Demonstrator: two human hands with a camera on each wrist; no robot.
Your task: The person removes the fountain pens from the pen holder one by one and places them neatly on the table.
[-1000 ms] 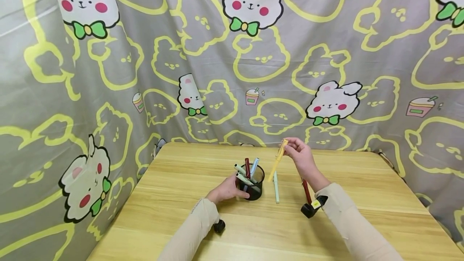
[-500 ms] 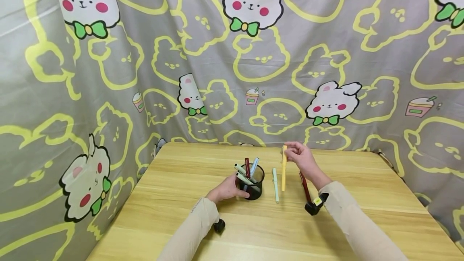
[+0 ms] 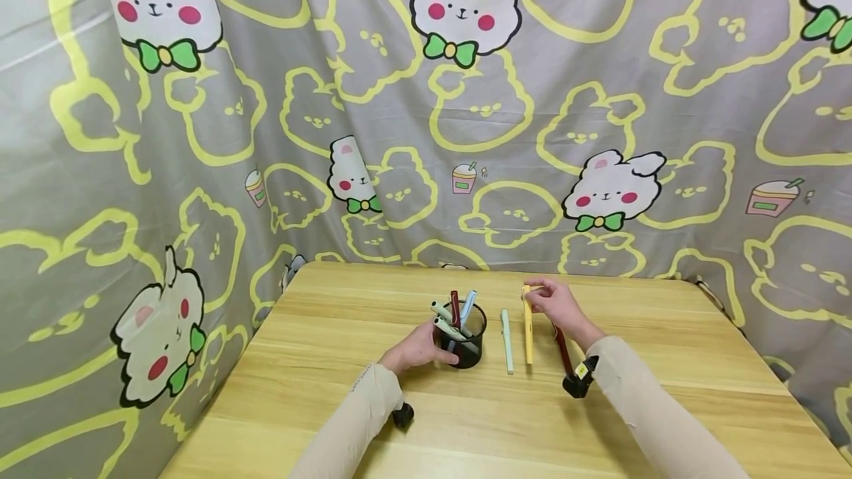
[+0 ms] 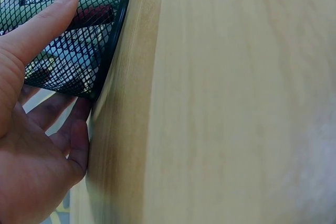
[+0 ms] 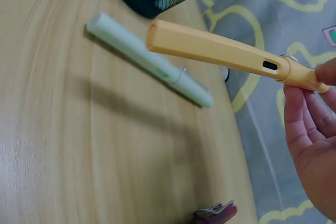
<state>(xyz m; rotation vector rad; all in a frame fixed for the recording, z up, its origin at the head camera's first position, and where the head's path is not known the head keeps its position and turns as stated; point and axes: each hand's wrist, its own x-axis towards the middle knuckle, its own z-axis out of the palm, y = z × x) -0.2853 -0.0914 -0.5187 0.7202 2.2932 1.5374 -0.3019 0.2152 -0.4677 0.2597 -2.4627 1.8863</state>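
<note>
My left hand point(image 3: 416, 347) grips a black mesh pen cup point(image 4: 73, 40), thumb along one side and fingers round the other. Pale green pens, a dark red pen point(image 3: 455, 307) and a light blue pen point(image 3: 469, 306) stand tilted in the cup. In my right hand point(image 3: 558, 304) a yellow pen point(image 5: 220, 51) is pinched by its clip end, the other end pointing down toward the table. A mint green pen point(image 5: 142, 56) lies on the table between cup and yellow pen. Another dark red pen point(image 3: 563, 348) lies right of it, partly hidden under my right wrist.
The wooden table point(image 3: 466, 427) reaches back to a grey curtain point(image 3: 399, 117) with cartoon prints, which also hangs along the left. Black wrist cameras are strapped at both sleeves.
My right hand has lowered the yellow pen and shifted it slightly right, turning it from slanted to nearly upright in the head view. The left hand and the cup have stayed in place.
</note>
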